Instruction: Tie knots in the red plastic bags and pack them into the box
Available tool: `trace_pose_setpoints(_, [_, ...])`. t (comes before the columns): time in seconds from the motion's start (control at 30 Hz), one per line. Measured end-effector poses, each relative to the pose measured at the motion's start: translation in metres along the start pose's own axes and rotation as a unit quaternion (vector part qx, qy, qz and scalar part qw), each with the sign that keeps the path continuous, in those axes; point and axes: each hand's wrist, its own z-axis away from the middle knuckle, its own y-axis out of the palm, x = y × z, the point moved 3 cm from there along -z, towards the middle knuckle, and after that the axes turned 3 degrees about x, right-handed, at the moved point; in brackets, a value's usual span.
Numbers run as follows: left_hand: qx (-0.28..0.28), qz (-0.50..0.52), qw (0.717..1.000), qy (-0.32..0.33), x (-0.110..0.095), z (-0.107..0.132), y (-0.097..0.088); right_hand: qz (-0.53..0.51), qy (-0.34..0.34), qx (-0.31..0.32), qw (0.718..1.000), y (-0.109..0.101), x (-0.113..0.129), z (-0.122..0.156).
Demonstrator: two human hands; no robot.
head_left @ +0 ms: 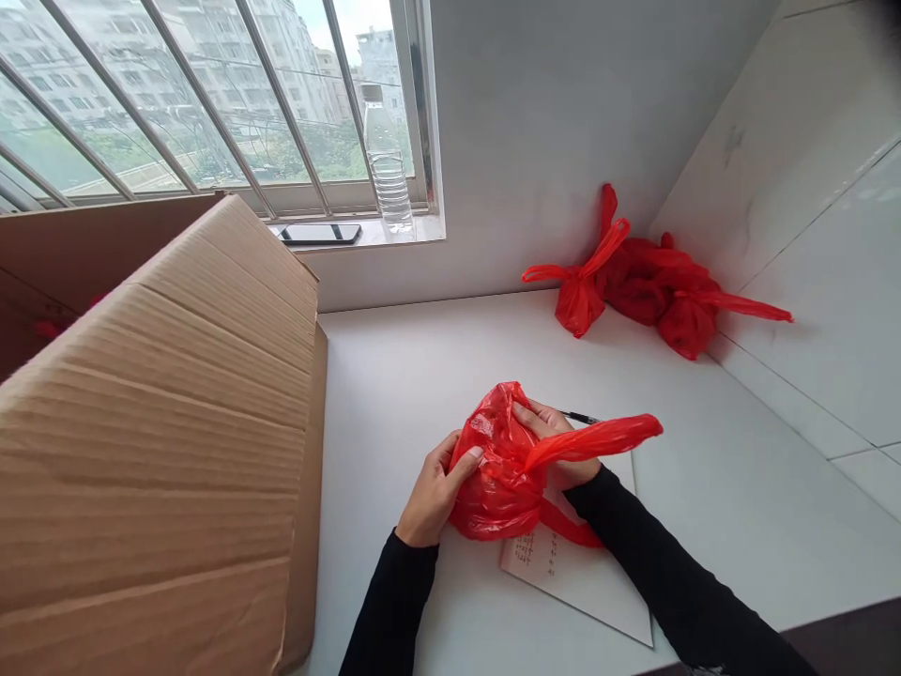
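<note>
Between my two hands is a red plastic bag (496, 493), knotted, with one handle loop sticking out to the right and another hanging down. My left hand (436, 488) grips its left side, the thumb pressed on top. On the far right side, my right hand (545, 422) holds the bag, its fingers partly hidden behind the plastic and the loop. What lies inside the bag cannot be made out. Under the bag and my right forearm is a notebook (584, 596) with handwriting on its page. A black pen (581, 417) shows just beyond my right hand.
A large open cardboard box (175, 422) stands at the left, with something red inside. Several tied red bags (648, 282) sit in the far corner of the white table (394, 376). On the windowsill are a phone (320, 234) and a clear water bottle (389, 169).
</note>
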Motion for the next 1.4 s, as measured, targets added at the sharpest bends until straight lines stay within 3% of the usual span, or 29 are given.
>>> trace_pose_setpoints(0.17, [-0.079, 0.117, 0.990, 0.026, -0.002, 0.000, -0.002, -0.055, 0.042, -0.008, 0.998, -0.002, 0.003, 0.002])
trace_pose_setpoints(0.33, [-0.124, 0.210, 0.968, 0.057, -0.006, 0.001, -0.002, 0.002, 0.020, -0.001, 1.000, -0.007, 0.007, 0.004])
trace_pose_setpoints(0.6, [-0.086, 0.184, 0.979, 0.029, -0.005, 0.002, 0.003, 0.140, 0.021, 0.065, 0.988, -0.007, 0.001, 0.007])
trace_pose_setpoints(0.83, [-0.053, 0.101, 0.993, 0.019, 0.002, 0.003, 0.005, 0.152, -0.012, 0.139, 0.978, -0.003, -0.002, 0.007])
trace_pose_setpoints(1.0, [-0.046, 0.060, 0.997, 0.023, 0.003, 0.002, 0.003, 0.182, -0.024, 0.117, 0.976, 0.002, 0.001, 0.007])
trace_pose_setpoints(1.23, [-0.043, 0.081, 0.996, 0.000, 0.003, -0.002, 0.007, 0.250, -0.105, -0.029, 0.962, -0.001, 0.005, 0.008])
trace_pose_setpoints(1.33, [-0.057, 0.086, 0.995, -0.006, 0.005, -0.004, 0.005, 0.219, -0.103, -0.028, 0.970, -0.002, 0.003, 0.007])
trace_pose_setpoints(1.4, [-0.083, 0.087, 0.993, 0.006, 0.006, -0.003, 0.002, 0.198, -0.090, 0.011, 0.976, 0.001, 0.002, 0.007])
